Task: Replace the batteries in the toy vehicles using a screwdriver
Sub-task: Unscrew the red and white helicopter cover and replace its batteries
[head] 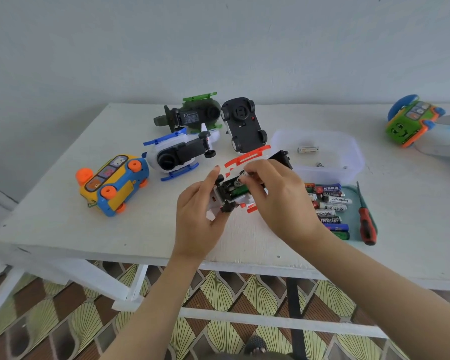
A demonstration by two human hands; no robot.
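Both hands are meeting just ahead of the table's near edge. The left hand (pixel 200 211) is gripping the red-and-white helicopter (pixel 240 196), fingers curled under the body and thumb up along the side, and is keeping it belly-up so the battery bay (pixel 234 189) is facing the camera. The right hand (pixel 278 196) is pinching a battery (pixel 244 175) between fingertips and thumb at the bay's far end. Whether it is going in or coming out, I cannot tell, since the fingers are hiding the contacts.

At 3 o'clock from the hands, the teal tray (pixel 354 219) is holding the loose batteries (pixel 333 206), and the screwdriver (pixel 365 219) is lying along its right side, within the right hand's reach. At 1 o'clock, the clear tub (pixel 359 162) is holding a single cell (pixel 307 149).

The other toys are lying on their backs or sides with their undersides showing: the bus (pixel 112 185) at 9 o'clock, the blue-and-white helicopter (pixel 177 154) at 11, and the green helicopter (pixel 192 115) and the black-bottomed car (pixel 244 126) at 12.

Bare table (pixel 63 203) is lying open at 8 o'clock. The near edge at 6 o'clock is close, so a dropped cell would likely be rolling off.
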